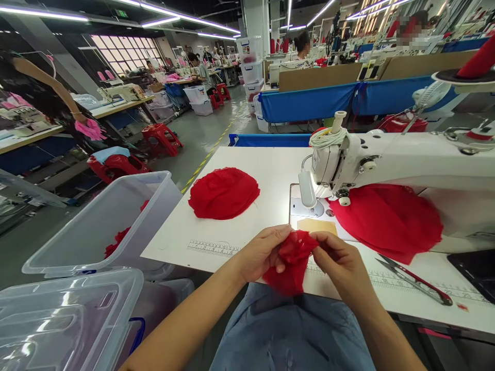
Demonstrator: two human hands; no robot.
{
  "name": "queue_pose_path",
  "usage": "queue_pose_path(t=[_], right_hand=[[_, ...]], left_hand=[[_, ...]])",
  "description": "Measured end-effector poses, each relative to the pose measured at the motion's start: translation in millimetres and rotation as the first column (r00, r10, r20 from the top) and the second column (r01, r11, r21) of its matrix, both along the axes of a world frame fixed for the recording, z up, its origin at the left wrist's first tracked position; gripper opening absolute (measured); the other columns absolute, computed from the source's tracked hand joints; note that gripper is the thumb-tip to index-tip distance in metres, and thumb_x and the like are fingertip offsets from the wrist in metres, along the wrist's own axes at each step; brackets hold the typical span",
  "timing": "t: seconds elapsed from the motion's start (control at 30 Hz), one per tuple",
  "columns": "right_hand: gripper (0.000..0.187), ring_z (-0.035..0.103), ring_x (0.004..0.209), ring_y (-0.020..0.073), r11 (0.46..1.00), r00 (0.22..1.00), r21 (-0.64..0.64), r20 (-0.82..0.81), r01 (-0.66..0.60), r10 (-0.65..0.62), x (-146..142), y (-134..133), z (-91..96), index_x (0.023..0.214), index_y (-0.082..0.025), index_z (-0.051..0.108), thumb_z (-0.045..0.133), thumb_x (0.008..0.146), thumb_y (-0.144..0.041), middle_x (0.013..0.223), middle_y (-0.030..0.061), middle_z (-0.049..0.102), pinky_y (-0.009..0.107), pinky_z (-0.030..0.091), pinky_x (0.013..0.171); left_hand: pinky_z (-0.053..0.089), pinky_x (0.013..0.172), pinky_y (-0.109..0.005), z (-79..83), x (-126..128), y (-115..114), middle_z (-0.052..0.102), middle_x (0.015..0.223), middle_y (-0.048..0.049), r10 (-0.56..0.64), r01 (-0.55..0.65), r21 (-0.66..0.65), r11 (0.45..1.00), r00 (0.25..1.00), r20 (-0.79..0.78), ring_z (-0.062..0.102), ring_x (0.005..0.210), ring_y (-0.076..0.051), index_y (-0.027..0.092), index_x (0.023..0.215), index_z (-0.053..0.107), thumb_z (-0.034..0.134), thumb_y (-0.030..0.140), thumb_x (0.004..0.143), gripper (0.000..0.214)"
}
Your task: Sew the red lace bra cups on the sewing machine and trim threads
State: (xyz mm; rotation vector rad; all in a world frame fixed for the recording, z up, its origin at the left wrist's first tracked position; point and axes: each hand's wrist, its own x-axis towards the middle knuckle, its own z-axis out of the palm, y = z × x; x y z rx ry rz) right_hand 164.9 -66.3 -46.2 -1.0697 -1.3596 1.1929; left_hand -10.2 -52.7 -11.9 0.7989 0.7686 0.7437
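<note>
Between my two hands is a small piece of sheer red fabric [292, 265], held over the front edge of the white table. My left hand [268, 252] grips its left side, thumb on top and fingers curled beneath. With thumb and fingertips, my right hand [334, 255] pinches its upper right corner. Just beyond stands a white sewing machine [386, 159], its needle area behind a small white lamp. A pile of red fabric pieces [390, 221] lies under the machine's arm. Another red pile [224, 193] rests on the table at the left.
Thread snips or scissors [415, 278] with red handles lie at the right, near a black flat object [474, 273]. An open clear bin [154, 206] with red scraps stands left of the table, beside a lidded bin [65, 314]. At far left, a person [50, 98] holds pink fabric.
</note>
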Motion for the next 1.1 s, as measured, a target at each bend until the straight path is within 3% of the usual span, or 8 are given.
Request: queue_pose_path(t=[0.13, 0.3, 0.4, 0.53, 0.67, 0.77, 0.9, 1.1], right_hand=[[0.029, 0.034, 0.047, 0.0065, 0.963, 0.96, -0.237, -0.273, -0.129, 0.061, 7.2, 1.1, 5.6, 0.088, -0.02, 0.067, 0.074, 0.075, -0.046, 0.063, -0.0026, 0.053, 0.021, 0.029, 0.042], [0.031, 0.051, 0.059, 0.0107, 0.912, 0.938, -0.316, -0.306, -0.262, 0.164, 6.0, 0.5, 10.2, 0.085, -0.019, 0.065, 0.075, 0.074, -0.046, 0.07, 0.0002, 0.059, 0.022, 0.042, 0.053], [0.025, 0.058, 0.072, 0.0154, 0.921, 0.946, -0.248, -0.2, -0.301, 0.256, 2.7, 1.0, 8.0, 0.081, -0.02, 0.062, 0.074, 0.074, -0.04, 0.076, 0.0019, 0.064, 0.026, 0.047, 0.064], [0.017, 0.048, 0.057, 0.0115, 0.974, 0.981, -0.119, -0.004, -0.191, 0.192, -0.1, -0.8, 0.6, 0.089, -0.021, 0.058, 0.065, 0.078, -0.033, 0.069, -0.0028, 0.054, 0.024, 0.042, 0.053], [0.046, 0.046, 0.056, 0.0088, 0.991, 0.972, 0.076, 0.215, -0.109, 0.091, 4.9, -3.8, 1.5, 0.124, -0.025, 0.05, 0.058, 0.079, -0.018, 0.091, 0.0009, 0.059, 0.023, 0.04, 0.05], [0.031, 0.046, 0.055, 0.0063, 0.975, 0.951, 0.128, 0.274, -0.183, 0.143, 11.0, -3.1, 7.2, 0.11, -0.024, 0.059, 0.055, 0.08, -0.015, 0.108, 0.0044, 0.06, 0.023, 0.039, 0.048], [0.005, 0.046, 0.048, 0.0061, 0.978, 0.964, 0.01, 0.171, -0.206, 0.202, 14.9, -3.8, 14.1, 0.086, -0.021, 0.058, 0.055, 0.082, -0.02, 0.084, 0.0003, 0.063, 0.023, 0.039, 0.046], [0.011, 0.051, 0.044, 0.0095, 0.929, 0.961, -0.246, -0.111, -0.275, 0.254, 14.3, -9.0, 21.6, 0.088, -0.02, 0.059, 0.062, 0.083, -0.029, 0.049, -0.0065, 0.053, 0.022, 0.039, 0.047]], left_hand=[[0.048, 0.052, -0.02, -2.0, -1.9, 1.1, 0.062, 0.074, -0.0019, -0.075, 0.092, 0.085, 0.992, 0.981, -0.179, 0.058, 0.059, -0.01, 0.012, 0.083, 0.062, 0.085, 0.044, 0.062, 0.045], [0.046, 0.048, -0.016, -5.2, 6.2, -1.0, 0.056, 0.07, 0.0021, 0.092, -0.088, 0.056, 0.995, 0.994, -0.064, 0.051, 0.057, -0.006, 0.013, 0.08, 0.061, 0.079, 0.05, 0.069, 0.042], [0.031, 0.037, -0.013, -8.8, 8.3, -1.4, 0.05, 0.061, 0.005, 0.13, -0.131, 0.035, 0.991, 0.991, 0.019, 0.039, 0.046, -0.003, 0.015, 0.075, 0.055, 0.076, 0.051, 0.073, 0.041], [0.014, 0.035, -0.016, -9.4, 7.1, -1.9, 0.043, 0.055, 0.0075, 0.008, -0.009, 0.026, 1.0, 0.999, 0.045, 0.025, 0.04, -0.002, 0.016, 0.074, 0.051, 0.072, 0.053, 0.076, 0.043], [0.017, 0.041, -0.018, -5.3, 2.2, -0.1, 0.043, 0.06, 0.006, -0.097, 0.098, 0.033, 0.995, 0.994, -0.049, 0.03, 0.046, -0.003, 0.015, 0.074, 0.051, 0.073, 0.053, 0.075, 0.044], [0.021, 0.043, -0.019, -2.5, -3.4, 4.2, 0.042, 0.059, 0.006, -0.188, 0.199, 0.098, 0.975, 0.976, -0.113, 0.031, 0.048, -0.004, 0.015, 0.07, 0.051, 0.069, 0.055, 0.078, 0.044], [0.032, 0.048, -0.019, 3.2, -10.9, 12.4, 0.05, 0.061, 0.0052, -0.288, 0.315, 0.178, 0.932, 0.944, -0.161, 0.041, 0.051, -0.006, 0.015, 0.076, 0.058, 0.079, 0.053, 0.067, 0.044], [0.041, 0.056, -0.022, 11.0, -13.8, 20.0, 0.059, 0.065, 0.0032, -0.341, 0.374, 0.115, 0.92, 0.91, -0.234, 0.051, 0.057, -0.008, 0.014, 0.077, 0.063, 0.086, 0.04, 0.061, 0.038]])
